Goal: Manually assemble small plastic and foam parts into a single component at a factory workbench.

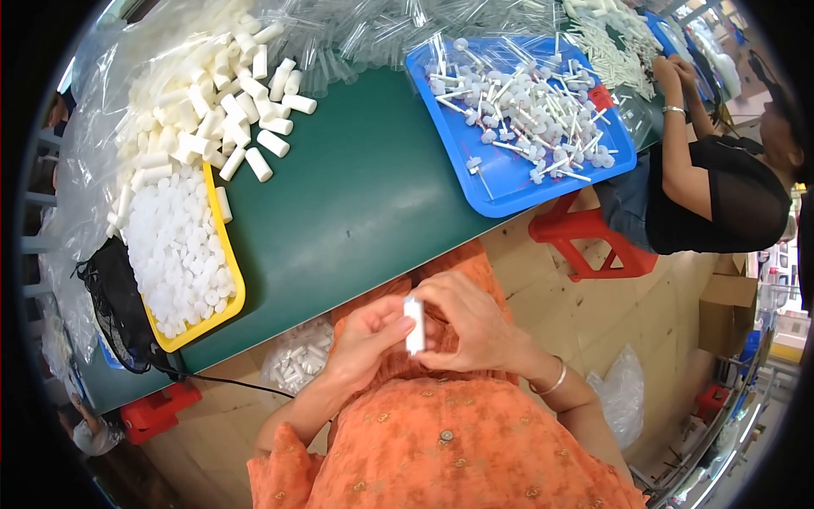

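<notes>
A short white cylinder [414,327] stands lengthwise between my two hands, over my lap and just off the table's near edge. My left hand [370,339] pinches it from the left, thumb along its side. From the right, my right hand [471,327] curls round it, fingers at its top and bottom ends. Similar off-white foam cylinders [273,142] lie in a loose heap at the far left. Near them, a yellow tray [238,284] holds many small white round caps [182,254].
A blue tray [492,204] of white stemmed parts sits at the right of the green table [339,204]. Clear plastic tubes [356,34] pile up at the back. Another person [712,178] sits at right on a red stool [585,237]. A bag of white pieces [298,360] lies below.
</notes>
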`<move>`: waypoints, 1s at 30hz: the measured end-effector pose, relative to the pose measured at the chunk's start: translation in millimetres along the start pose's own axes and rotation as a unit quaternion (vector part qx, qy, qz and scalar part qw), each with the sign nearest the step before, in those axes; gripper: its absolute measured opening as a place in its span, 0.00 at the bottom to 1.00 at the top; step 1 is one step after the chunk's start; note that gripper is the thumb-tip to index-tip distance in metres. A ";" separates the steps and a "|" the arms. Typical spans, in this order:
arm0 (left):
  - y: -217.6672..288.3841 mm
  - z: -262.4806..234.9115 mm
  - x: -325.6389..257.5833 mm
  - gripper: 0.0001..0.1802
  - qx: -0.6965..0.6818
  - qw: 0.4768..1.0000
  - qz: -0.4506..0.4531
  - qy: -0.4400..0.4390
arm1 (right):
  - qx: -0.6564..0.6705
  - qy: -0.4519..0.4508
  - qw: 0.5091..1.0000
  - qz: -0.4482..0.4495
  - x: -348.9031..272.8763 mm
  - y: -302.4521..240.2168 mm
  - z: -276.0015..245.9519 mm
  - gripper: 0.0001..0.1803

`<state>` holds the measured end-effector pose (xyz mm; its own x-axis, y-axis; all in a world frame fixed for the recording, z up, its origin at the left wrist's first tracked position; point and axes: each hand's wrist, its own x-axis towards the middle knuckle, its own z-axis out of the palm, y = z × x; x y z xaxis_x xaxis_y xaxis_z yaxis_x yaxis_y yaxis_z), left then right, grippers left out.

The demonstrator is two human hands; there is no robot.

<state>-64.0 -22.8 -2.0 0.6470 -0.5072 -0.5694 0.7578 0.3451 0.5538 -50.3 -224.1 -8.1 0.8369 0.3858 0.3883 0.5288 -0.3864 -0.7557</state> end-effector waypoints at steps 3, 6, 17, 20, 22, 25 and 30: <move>3.1 -49.5 -27.4 0.17 0.178 0.984 -0.021 0.013 | -0.035 -0.128 0.991 -0.030 31.2 -3.5 -52.0 0.34; -0.9 -128.2 -60.6 0.20 0.339 0.924 -0.159 0.075 | -0.244 0.052 0.968 -0.025 61.8 49.9 -94.1 0.12; -4.8 -147.0 -96.5 0.23 0.680 0.727 -0.101 0.010 | -0.457 0.037 0.889 0.002 110.9 94.0 -80.5 0.13; 80.7 -67.6 -75.1 0.11 0.560 0.824 0.064 0.050 | -0.393 0.056 0.918 0.011 103.6 87.6 -80.4 0.12; 112.9 -58.9 -44.3 0.06 0.639 0.673 0.279 0.246 | -0.360 0.077 0.929 0.026 92.5 79.6 -84.0 0.12; 163.1 -70.7 9.6 0.10 0.713 0.477 0.345 0.381 | -0.238 0.195 0.949 0.065 77.4 75.9 -85.1 0.11; 177.7 -99.1 50.0 0.14 0.795 0.396 0.249 0.387 | -0.203 0.216 0.944 0.145 70.0 77.8 -80.4 0.11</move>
<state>111.4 91.4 7.7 0.9810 -0.0826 0.1754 -0.0920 -0.9947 0.0461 60.8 -294.5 2.6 0.8878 -0.1295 0.4416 0.2059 -0.7465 -0.6327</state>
